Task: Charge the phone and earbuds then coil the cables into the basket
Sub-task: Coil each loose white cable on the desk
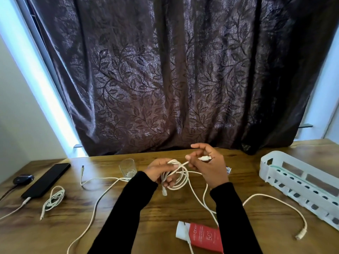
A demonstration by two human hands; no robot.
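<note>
I think this is the coiling step. My left hand point(161, 171) is closed around a bunch of white loops, the cable coil point(176, 177), held up just above the worktop point(128, 208). My right hand point(207, 165) pinches the plug end point(205, 158) of that same cable between finger and thumb, close beside the coil. The phone point(45, 180) lies far to the left with a cable going into its near end, and the dark earbuds case point(23, 178) sits just beside it, so charging looks set up, though I cannot tell if the case is plugged in. One small bundle point(54, 198) already lies near the phone. More loose white cable point(275, 200) trails across the wood. The white basket point(300, 182) waits on the right, and I see no cable in it. Next I should tuck the plug end around the loops so they stay together, then carry the coil right and drop it in the basket. It needs a soft, snug wrap, or the loops may spring open.
</note>
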